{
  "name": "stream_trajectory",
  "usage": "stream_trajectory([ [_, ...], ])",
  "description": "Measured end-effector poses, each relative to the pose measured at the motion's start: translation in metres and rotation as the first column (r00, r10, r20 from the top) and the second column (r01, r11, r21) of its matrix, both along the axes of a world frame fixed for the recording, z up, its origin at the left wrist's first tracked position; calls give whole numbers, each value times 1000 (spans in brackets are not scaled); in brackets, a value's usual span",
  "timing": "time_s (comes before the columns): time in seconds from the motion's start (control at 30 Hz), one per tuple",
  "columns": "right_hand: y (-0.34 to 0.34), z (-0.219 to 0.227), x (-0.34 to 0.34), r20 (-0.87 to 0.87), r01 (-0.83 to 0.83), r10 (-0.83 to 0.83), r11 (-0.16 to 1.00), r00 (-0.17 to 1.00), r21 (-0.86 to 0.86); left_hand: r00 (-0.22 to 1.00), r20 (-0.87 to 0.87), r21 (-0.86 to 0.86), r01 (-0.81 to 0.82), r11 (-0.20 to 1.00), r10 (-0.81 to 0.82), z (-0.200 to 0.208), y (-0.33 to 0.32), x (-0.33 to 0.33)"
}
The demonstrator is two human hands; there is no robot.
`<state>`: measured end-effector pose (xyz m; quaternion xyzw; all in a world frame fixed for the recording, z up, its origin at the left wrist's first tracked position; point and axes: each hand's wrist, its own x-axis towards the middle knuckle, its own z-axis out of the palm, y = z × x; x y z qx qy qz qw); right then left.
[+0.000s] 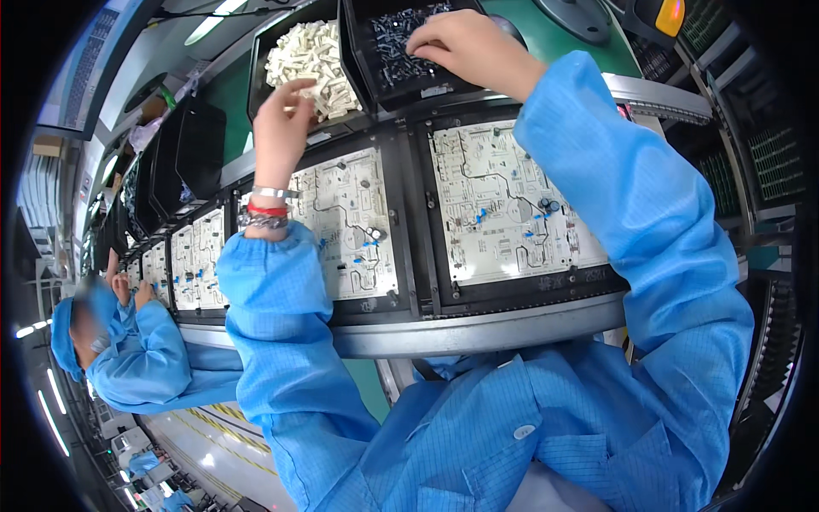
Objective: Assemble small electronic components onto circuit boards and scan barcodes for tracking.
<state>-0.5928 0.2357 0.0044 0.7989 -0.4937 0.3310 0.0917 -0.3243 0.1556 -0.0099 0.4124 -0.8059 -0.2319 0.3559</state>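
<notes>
My left hand (pixel 281 128) is at the near left edge of a black bin heaped with small white plastic parts (pixel 311 64). Its fingers are loosely bent and slightly apart, with no part visible in them. My right hand (pixel 469 49) reaches into the neighbouring black bin, over small dark components (pixel 401 47). There its fingertips are drawn together; whatever they pinch is too small to make out. Below the bins lie a white circuit board (pixel 345 222) and, to its right, another board (pixel 503 209), both in black frames and carrying blue and black components.
A metal rail (pixel 478 337) runs along the near edge of the line. More boards (pixel 198 264) in frames continue left, where a co-worker in blue (pixel 141 358) works. Black bins (pixel 188 145) stand at the left, a monitor (pixel 85 64) at upper left, and racks (pixel 768 145) at the right.
</notes>
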Motion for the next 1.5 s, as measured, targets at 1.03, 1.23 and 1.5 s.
stream_trajectory([
  [1.03, 171, -77, 17, 263, -256, 152, 867, 953, 427, 753, -630, 548, 605, 578, -191, -31, 151, -69],
  [1.23, 174, -75, 19, 238, -225, 134, 882, 962, 413, 763, -617, 548, 591, 592, -192, -32, 152, -71],
  [1.5, 181, -80, 22, 159, -157, 111, 937, 981, 312, 776, -602, 538, 569, 622, -189, -31, 153, -73],
])
